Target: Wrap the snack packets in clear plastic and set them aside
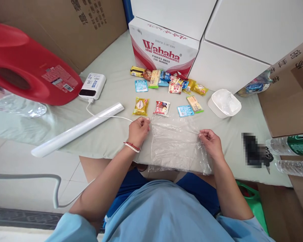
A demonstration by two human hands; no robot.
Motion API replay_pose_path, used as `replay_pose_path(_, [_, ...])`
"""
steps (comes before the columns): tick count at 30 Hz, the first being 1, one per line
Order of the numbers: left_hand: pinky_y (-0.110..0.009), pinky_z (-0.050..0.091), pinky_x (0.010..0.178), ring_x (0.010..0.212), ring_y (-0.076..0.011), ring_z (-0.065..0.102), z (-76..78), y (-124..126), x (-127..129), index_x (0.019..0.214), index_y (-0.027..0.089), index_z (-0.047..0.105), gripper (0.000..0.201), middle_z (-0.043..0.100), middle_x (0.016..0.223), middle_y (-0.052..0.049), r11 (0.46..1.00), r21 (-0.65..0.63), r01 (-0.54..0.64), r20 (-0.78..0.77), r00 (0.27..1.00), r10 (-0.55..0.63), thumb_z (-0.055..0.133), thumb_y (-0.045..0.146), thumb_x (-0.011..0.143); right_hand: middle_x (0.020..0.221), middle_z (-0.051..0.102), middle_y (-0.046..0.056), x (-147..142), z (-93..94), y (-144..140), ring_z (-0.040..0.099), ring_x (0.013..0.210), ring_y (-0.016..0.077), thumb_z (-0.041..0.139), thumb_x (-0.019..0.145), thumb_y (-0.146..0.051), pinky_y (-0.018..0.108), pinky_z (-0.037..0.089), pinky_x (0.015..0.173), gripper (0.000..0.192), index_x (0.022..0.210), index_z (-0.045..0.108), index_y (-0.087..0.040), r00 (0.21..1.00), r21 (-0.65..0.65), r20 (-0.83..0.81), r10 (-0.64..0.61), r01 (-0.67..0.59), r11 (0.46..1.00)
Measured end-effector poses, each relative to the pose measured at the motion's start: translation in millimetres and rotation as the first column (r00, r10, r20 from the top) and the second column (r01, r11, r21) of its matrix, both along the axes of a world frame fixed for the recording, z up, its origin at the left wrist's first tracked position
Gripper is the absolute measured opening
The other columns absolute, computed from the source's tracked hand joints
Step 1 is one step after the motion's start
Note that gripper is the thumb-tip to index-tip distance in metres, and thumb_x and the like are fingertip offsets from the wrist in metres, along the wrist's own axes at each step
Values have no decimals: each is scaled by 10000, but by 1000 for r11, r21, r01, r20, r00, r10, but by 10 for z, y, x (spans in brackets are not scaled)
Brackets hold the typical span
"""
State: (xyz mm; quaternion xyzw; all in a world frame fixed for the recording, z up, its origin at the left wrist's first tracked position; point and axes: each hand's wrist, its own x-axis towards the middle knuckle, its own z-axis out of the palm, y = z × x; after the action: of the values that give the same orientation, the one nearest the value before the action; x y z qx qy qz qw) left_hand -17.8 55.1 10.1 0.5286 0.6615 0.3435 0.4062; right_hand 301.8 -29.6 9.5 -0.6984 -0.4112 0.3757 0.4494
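While both hands pinch its upper edge, one clear plastic bag lies flat on the pale green table cover, its lower end hanging past the near edge toward the person's lap. It is see-through, crinkled and glossy, and looks empty. The left hand grips the bag's upper left corner with fingers curled shut on the film; a red-and-white bracelet sits at that wrist. The right hand pinches the upper right corner between thumb and fingertips, the other fingers folded in.

Just beyond the bag, toward 12 o'clock, four snack packets lie in a row — a yellow one, a red-and-white one, a small blue one and a yellow-green one. Farther at 12 o'clock a heap of more packets — too overlapped to count — sits against a Wahaha water carton. At 2 o'clock stands one white tub. At 10 o'clock lies one white roll, with a white power bank and its cable beyond, and a red jug farther left. At 3 o'clock two water bottles lie on their sides.
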Motion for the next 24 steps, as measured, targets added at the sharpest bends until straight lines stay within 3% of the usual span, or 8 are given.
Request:
replay_pose_path(3, [-317,468,728,792,-216,658,55,-83,75,1029,202,628,382,708,865,-48,997,4,71,-216,974,-68,594,558,895,766,628,-5,-44,-8,23,497,622,124,780,739,-527,270,427,600,435,999,668,-197,1000,6,20,7,-7,1000])
replay_pose_path(5, [-334,481,775,920,-261,686,102,-158,127,1238,180,585,582,714,1002,-77,989,-24,144,-323,936,-144,754,507,786,763,623,-6,-52,-13,34,489,618,124,777,734,-528,271,424,597,439,1000,664,-198,1000,12,23,-8,7,1000])
replay_pose_path(8, [-344,488,809,931,-265,699,158,-252,143,1399,162,469,786,720,982,-58,976,-98,195,-281,935,-216,813,430,745,769,621,-1,-38,-33,43,480,613,124,769,730,-530,270,416,586,439,993,656,-197,999,15,22,-39,39,999])
replay_pose_path(12, [-329,465,752,831,-235,677,163,-369,58,1164,188,556,556,712,887,-32,984,-112,136,-245,956,-160,757,554,797,791,635,6,-10,-67,35,488,621,126,768,731,-524,269,416,586,429,979,661,-190,997,18,20,-71,71,997])
replay_pose_path(15, [-321,387,655,778,-227,636,133,-493,41,821,226,578,359,677,866,-51,972,-128,199,-422,876,-235,674,570,857,774,634,-2,-11,-87,23,484,610,122,771,739,-511,267,414,581,409,966,671,-185,996,13,18,-84,84,996])
replay_pose_path(19, [-325,324,617,779,-234,631,114,-589,99,774,231,616,261,698,926,-68,948,-161,276,-526,788,-319,605,459,900,752,632,-7,-25,-93,14,486,604,122,777,744,-499,268,411,577,382,939,685,-184,997,24,20,-76,75,997])
replay_pose_path(21, [-323,338,630,782,-235,635,109,-560,85,782,233,649,191,713,898,-63,944,-165,284,-492,806,-328,576,372,890,745,628,-7,-21,-86,11,485,599,122,780,742,-492,268,404,567,375,933,688,-182,997,26,9,-73,73,997])
replay_pose_path(24, [-305,378,651,711,-204,613,87,-464,-31,734,224,661,217,695,745,-28,937,-183,296,-269,902,-338,587,391,851,720,619,-10,2,-79,6,472,564,114,796,724,-471,269,399,543,363,914,688,-181,997,11,-30,-76,76,997])
